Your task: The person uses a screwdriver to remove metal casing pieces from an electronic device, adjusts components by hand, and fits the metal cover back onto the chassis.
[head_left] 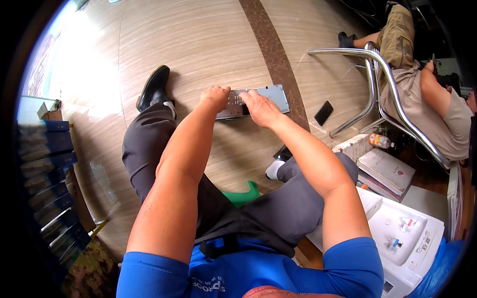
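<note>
A flat metal panel (276, 95), silvery at its right and darker with small slots near its middle, is held out in front of me above the tiled floor. At its left end, my left hand (215, 97) is closed round the top edge. My right hand (260, 107) grips near the middle, its fingers bent onto the slotted part and its thumb side by the upper edge. The panel's underside is hidden.
A green stool (242, 194) shows between my legs. A black phone (324, 113) lies on the floor at right, near a metal-framed chair (371, 74) with a seated person. Right: white water dispenser (415, 238), books (386, 169), bottle (380, 141). Left: stacked blue boxes (47, 149).
</note>
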Tool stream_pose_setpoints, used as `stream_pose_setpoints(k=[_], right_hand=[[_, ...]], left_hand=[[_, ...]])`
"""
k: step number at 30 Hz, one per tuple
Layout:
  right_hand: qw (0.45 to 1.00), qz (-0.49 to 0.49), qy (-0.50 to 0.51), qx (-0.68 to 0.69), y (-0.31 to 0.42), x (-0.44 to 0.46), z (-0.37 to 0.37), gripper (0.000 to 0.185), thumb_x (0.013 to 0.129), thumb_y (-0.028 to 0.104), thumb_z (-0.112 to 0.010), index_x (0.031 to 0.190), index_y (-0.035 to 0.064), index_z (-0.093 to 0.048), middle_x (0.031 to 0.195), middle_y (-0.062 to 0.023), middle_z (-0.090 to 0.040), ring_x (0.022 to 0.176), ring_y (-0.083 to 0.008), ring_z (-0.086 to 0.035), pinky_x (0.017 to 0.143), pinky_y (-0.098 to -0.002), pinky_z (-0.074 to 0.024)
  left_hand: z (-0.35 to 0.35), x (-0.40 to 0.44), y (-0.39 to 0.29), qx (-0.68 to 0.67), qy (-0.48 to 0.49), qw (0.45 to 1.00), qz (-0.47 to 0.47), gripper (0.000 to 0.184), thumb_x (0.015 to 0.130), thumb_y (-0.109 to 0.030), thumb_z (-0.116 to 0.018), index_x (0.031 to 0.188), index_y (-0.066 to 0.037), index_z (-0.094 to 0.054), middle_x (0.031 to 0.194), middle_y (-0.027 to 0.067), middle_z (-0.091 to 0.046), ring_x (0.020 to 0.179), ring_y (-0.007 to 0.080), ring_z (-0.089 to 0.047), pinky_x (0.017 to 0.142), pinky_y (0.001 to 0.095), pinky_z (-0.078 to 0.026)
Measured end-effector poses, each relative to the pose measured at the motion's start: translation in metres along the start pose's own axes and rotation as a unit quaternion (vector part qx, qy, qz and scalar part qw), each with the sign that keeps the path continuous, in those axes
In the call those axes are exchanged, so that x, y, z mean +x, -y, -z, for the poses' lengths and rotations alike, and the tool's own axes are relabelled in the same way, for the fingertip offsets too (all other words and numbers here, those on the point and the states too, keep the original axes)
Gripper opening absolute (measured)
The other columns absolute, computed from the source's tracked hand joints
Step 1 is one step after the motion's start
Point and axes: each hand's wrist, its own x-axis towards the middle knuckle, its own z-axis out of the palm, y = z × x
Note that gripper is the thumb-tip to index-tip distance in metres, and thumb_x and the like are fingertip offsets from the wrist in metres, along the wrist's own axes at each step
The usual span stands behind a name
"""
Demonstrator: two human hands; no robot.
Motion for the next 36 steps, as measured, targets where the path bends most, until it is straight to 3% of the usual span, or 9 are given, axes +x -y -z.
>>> stream_pose_setpoints(k=[4,9,12,19,21,36], right_hand=[[0.997,0.033,0.001,-0.065,0.009,-0.001,0.013,0.021,0.098,0.02,-0.043,0.108,0.0044,-0.052,0.103,-0.0252,-0.061,0.096,-0.0424,-0.063,0.079,-0.0513,-0.0514],[0.988,-0.027,0.095,-0.119,0.017,0.004,0.019,0.016,0.097,0.019,-0.046,0.104,0.0063,-0.052,0.099,-0.0225,-0.063,0.09,-0.0397,-0.065,0.077,-0.0488,-0.0532],[0.992,-0.006,0.054,-0.11,0.017,0.0,0.017,0.013,0.095,0.016,-0.05,0.102,0.0056,-0.054,0.099,-0.0217,-0.063,0.091,-0.0395,-0.065,0.078,-0.0485,-0.0531],[0.996,0.018,0.037,-0.077,0.003,0.002,0.015,0.01,0.093,0.011,-0.049,0.096,0.0037,-0.055,0.098,-0.0222,-0.062,0.092,-0.0395,-0.065,0.079,-0.048,-0.053],[0.997,0.029,0.012,-0.068,0.001,0.003,0.015,0.012,0.092,0.013,-0.058,0.101,0.006,-0.055,0.097,-0.019,-0.06,0.089,-0.0408,-0.062,0.075,-0.0494,-0.0514],[0.994,0.025,0.03,-0.1,0.005,0.001,0.016,0.008,0.091,0.008,-0.053,0.099,0.0061,-0.054,0.098,-0.0176,-0.059,0.089,-0.0391,-0.063,0.075,-0.0487,-0.0526]], left_hand=[[-0.001,0.001,0.001,0.003,-0.004,1.0,-0.001,0.06,0.078,-0.02,-0.08,0.13,-0.014,-0.051,0.123,0.0174,-0.061,0.117,0.0345,-0.059,0.096,0.0435,-0.051],[-0.005,0.006,0.002,0.007,-0.003,1.0,0.0,0.061,0.077,-0.02,-0.08,0.129,-0.013,-0.051,0.121,0.0173,-0.063,0.116,0.0345,-0.06,0.095,0.0434,-0.052],[0.001,0.001,-0.001,0.024,0.012,1.0,0.008,0.049,0.086,-0.018,-0.071,0.132,-0.018,-0.052,0.128,0.0124,-0.06,0.119,0.0302,-0.06,0.094,0.0413,-0.054],[0.01,-0.005,-0.005,0.011,0.023,1.0,0.015,0.048,0.084,-0.018,-0.073,0.128,-0.017,-0.054,0.126,0.0115,-0.062,0.119,0.0297,-0.06,0.093,0.0415,-0.054],[0.01,-0.005,-0.006,0.014,0.027,0.999,0.013,0.048,0.084,-0.018,-0.074,0.128,-0.017,-0.054,0.127,0.0116,-0.061,0.12,0.0298,-0.06,0.093,0.0417,-0.054],[0.011,-0.005,-0.008,0.012,0.033,0.999,0.025,0.049,0.085,-0.017,-0.072,0.13,-0.018,-0.053,0.129,0.0122,-0.06,0.122,0.0303,-0.058,0.095,0.042,-0.053]])
